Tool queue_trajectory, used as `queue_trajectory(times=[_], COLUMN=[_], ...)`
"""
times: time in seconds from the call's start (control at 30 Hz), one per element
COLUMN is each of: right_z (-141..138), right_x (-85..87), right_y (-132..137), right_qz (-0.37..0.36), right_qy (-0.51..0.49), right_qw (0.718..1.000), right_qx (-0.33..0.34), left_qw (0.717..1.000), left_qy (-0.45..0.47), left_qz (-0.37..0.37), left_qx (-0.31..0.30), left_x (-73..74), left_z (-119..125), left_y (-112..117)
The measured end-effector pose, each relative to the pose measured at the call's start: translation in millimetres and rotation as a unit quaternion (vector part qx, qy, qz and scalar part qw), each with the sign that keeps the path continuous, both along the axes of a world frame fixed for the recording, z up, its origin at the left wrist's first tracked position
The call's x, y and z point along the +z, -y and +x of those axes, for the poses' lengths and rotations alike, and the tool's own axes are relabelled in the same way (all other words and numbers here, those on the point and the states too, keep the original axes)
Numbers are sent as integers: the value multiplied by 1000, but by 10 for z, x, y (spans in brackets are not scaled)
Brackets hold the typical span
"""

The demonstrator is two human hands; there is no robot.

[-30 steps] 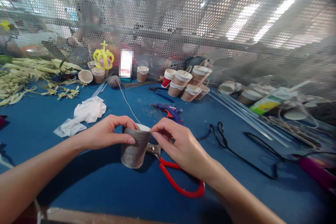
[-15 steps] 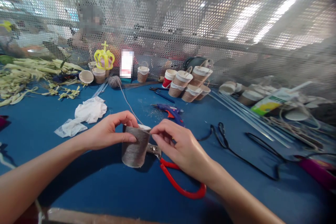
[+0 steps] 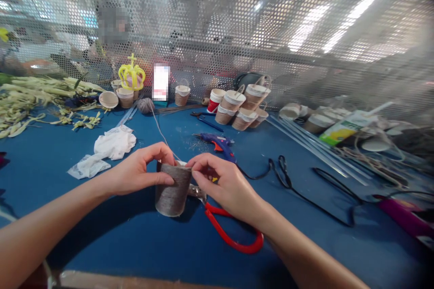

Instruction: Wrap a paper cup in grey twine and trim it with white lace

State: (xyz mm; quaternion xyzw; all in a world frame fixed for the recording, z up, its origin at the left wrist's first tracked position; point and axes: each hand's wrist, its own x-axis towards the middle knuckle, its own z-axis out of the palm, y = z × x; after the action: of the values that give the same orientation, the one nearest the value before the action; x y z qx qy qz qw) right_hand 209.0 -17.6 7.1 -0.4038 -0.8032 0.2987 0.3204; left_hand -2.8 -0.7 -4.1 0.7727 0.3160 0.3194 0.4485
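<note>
A paper cup wrapped in grey-brown twine point(image 3: 172, 189) is held tilted just above the blue table point(image 3: 142, 244). My left hand point(image 3: 139, 171) grips its left side, thumb across the wrap and fingers curled over the rim. My right hand point(image 3: 224, 185) pinches the twine at the cup's upper right edge. A thin strand of twine point(image 3: 159, 128) runs from the cup back to a grey twine ball point(image 3: 146, 105). Red-handled scissors point(image 3: 233, 237) lie under my right hand.
A blue glue gun point(image 3: 219, 141) lies behind the hands. White crumpled paper point(image 3: 113, 142) sits left. Wrapped cups point(image 3: 242, 104) cluster at the back, with a yellow crown point(image 3: 131, 72). Black scissors point(image 3: 283, 174) and clear glue sticks point(image 3: 315, 146) lie right. A mesh screen point(image 3: 237, 22) closes the far edge; a person sits behind it.
My right hand has moved left and closed in on the cup's rim. The left hand and cup stayed nearly in place.
</note>
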Motion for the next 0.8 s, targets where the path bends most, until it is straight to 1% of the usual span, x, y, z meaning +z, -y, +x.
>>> queue_trajectory(times=[0.13,0.3,0.5,0.7,0.8], right_z=[7,6,-3,-28,-51], right_x=[-8,-5,11,44,45], right_y=[2,10,19,40,49], right_qz=[-23,-34,-44,-33,-40], right_qy=[1,-4,4,25,23], right_qw=[999,999,999,999,999], right_qx=[-23,-22,-25,-10,-14], left_qw=[1000,1000,1000,1000,1000], left_qy=[1,0,-9,-7,-4], left_qz=[6,4,5,5,7], left_qx=[6,-5,-1,-7,-8], left_x=[-3,-2,20,4,6], left_z=[8,13,25,15,11], left_y=[1,12,27,17,16])
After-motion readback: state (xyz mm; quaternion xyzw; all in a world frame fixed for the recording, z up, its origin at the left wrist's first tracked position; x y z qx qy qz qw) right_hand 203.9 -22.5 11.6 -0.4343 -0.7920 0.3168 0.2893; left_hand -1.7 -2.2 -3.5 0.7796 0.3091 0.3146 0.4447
